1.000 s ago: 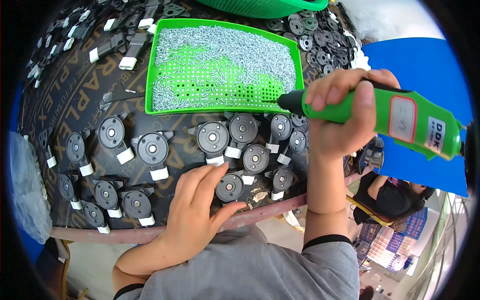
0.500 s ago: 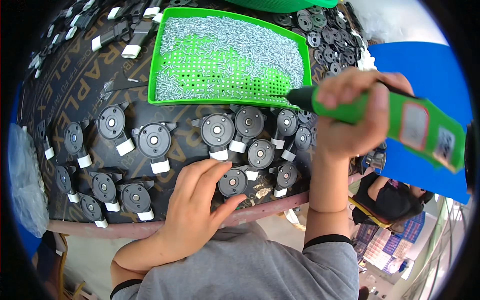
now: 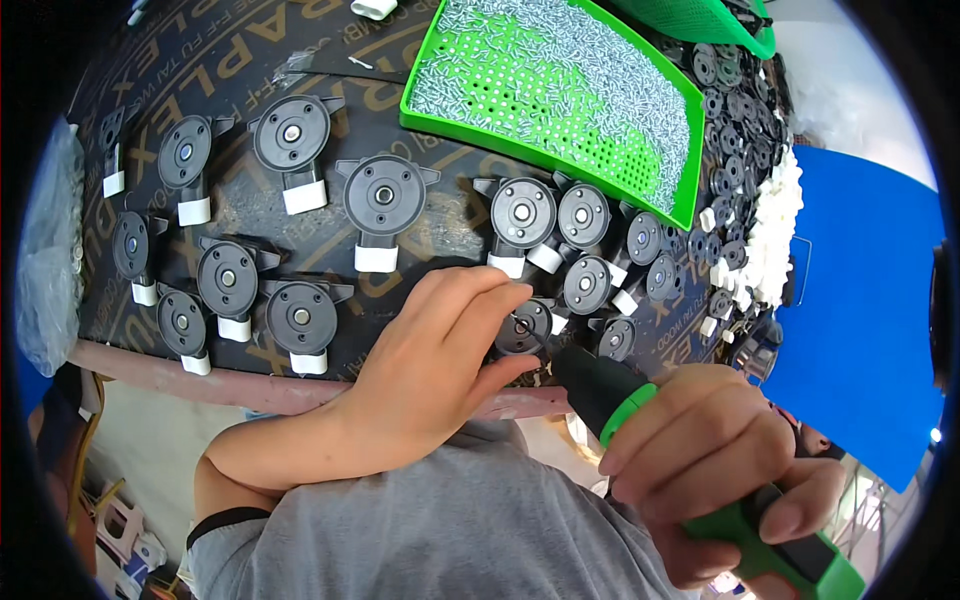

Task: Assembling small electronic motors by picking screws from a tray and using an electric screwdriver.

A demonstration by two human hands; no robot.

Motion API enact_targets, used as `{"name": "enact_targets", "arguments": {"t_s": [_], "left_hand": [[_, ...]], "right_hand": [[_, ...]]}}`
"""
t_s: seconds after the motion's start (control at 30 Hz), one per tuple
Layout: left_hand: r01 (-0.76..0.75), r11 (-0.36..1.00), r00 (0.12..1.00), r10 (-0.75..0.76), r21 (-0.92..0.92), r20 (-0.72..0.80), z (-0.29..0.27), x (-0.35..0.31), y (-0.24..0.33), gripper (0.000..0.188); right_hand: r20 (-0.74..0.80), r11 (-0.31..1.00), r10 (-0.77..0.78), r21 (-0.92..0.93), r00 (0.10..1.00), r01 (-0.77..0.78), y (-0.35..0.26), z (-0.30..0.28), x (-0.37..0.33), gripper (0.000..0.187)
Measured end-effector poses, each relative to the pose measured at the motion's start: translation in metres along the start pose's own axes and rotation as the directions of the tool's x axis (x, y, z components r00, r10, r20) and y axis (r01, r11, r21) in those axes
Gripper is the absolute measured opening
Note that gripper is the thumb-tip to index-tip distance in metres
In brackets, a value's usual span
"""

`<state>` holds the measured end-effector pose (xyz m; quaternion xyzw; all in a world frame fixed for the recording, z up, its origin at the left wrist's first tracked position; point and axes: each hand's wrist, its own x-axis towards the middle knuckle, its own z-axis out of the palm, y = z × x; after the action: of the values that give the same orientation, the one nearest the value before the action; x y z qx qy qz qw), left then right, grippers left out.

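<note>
My left hand (image 3: 430, 360) lies at the table's near edge, its fingers and thumb closed around a round black plastic part (image 3: 522, 338). My right hand (image 3: 705, 450) grips a green and black electric screwdriver (image 3: 592, 388). The tool tilts toward my left hand, and its thin bit reaches the face of the held part. Whether a screw sits on the tip is too small to tell. Similar black discs with white-tipped stems, such as this part (image 3: 385, 195), lie around my left hand, several to its left and several beyond it.
A green perforated tray (image 3: 480, 143) of small silver screws stands at the back. Piled black rings (image 3: 735, 165) and white pieces (image 3: 770, 235) lie at the right, near a blue panel (image 3: 870, 290). Clear plastic wrap (image 3: 50, 260) hangs at the left edge.
My right hand has brought the screwdriver down from the screw tray to the part at my left hand. The left hand stays around that part. The whole view has shifted and turned.
</note>
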<state>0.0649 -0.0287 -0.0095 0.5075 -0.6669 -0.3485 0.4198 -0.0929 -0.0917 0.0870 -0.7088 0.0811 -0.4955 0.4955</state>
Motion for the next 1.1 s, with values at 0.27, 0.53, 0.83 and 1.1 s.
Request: {"name": "enact_targets", "arguments": {"t_s": [0.27,0.53,0.83,1.1], "left_hand": [[0.008,1.0,1.0,-0.007,0.018,-0.003,-0.001,-0.002,-0.001,0.052],[0.002,1.0,1.0,-0.002,0.005,-0.001,0.001,0.002,0.004,0.052],[-0.003,1.0,1.0,0.003,0.018,0.018,0.002,0.003,0.006,0.053],[-0.009,0.997,1.0,0.009,0.083,-0.003,0.003,0.004,0.004,0.057]], "right_hand": [[0.232,0.994,0.027,0.094,0.972,-0.05,0.01,-0.011,0.007,0.04],[-0.171,0.998,0.002,-0.06,0.985,-0.013,0.012,0.012,-0.006,0.034],[-0.195,0.993,-0.12,-0.042,0.973,0.114,-0.01,-0.03,0.02,0.031],[-0.49,0.975,-0.113,-0.22,0.865,0.003,0.064,-0.082,0.031,0.028]]}}
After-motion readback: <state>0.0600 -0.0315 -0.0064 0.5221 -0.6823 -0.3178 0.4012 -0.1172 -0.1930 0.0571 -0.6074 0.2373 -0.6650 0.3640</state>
